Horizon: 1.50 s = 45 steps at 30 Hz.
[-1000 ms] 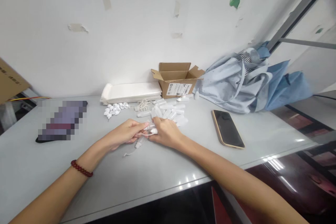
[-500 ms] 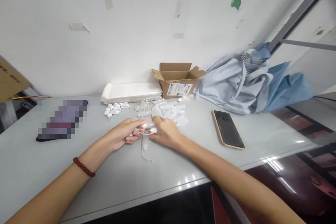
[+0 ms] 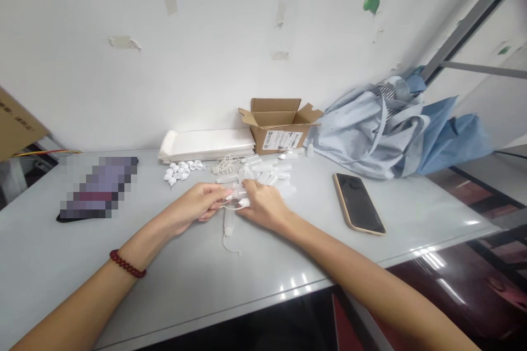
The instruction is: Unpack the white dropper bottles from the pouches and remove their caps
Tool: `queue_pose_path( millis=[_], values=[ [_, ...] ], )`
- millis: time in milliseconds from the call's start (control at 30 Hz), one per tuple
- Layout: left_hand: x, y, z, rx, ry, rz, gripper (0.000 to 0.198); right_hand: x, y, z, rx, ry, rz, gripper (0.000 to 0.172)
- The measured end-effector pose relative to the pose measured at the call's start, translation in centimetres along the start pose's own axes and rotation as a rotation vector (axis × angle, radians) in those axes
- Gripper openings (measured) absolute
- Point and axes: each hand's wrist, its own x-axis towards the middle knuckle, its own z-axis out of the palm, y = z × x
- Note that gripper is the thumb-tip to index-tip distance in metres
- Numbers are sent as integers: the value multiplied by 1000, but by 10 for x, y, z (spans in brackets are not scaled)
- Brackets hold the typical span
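Note:
My left hand [image 3: 196, 207] and my right hand [image 3: 263, 205] meet over the middle of the grey table [image 3: 206, 269], fingers pinched together on a small clear plastic tube [image 3: 237, 195] with a thin white string. Another small tube with a string [image 3: 228, 225] lies on the table just below my fingers. Behind my hands lies a pile of clear tubes [image 3: 265, 174], and to its left a cluster of small white caps [image 3: 180, 170] and a bundle of white strings [image 3: 223, 164].
An open cardboard box [image 3: 279, 124] and a flat stack of white bags [image 3: 206, 145] stand against the wall. A phone [image 3: 359, 202] lies face up at right, near blue fabric bags [image 3: 395, 126]. A blurred dark object [image 3: 96, 187] lies at left.
The finished tube with its string left my left hand and now lies on the table below my fingers. Both hands shifted slightly up, pinching another tube.

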Motion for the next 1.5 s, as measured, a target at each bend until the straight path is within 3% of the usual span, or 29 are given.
queue_pose_path(
  millis=[133, 233, 333, 500, 700, 933, 1133, 1267, 1500],
  values=[
    [6, 0, -7, -234, 124, -18, 26, 1, 2, -1, 1, 26, 23, 41],
    [5, 7, -17, -522, 108, -35, 13, 1, 3, -1, -10, 36, 34, 40],
    [-1, 14, -21, -595, 97, -12, 10, 1, 2, -1, -35, 37, 47, 40],
    [-5, 13, -2, -225, 50, 0, 29, 2, -1, -2, -50, 37, 63, 37],
    [-2, 1, 22, 148, 148, 26, 40, 3, -3, 0, -57, 55, 100, 34],
    [-1, -1, 28, 144, 141, 33, 37, -2, -7, 3, -46, 96, 35, 32],
    [-7, 9, 12, 441, 187, 256, 27, -1, -3, -1, 31, 120, 52, 37],
    [-9, 11, 10, 545, 179, 286, 26, 1, 0, 0, 39, 83, 76, 34],
    [-10, 6, 18, 437, 148, 329, 31, 0, 4, 3, 104, 158, 31, 25]
  ],
)
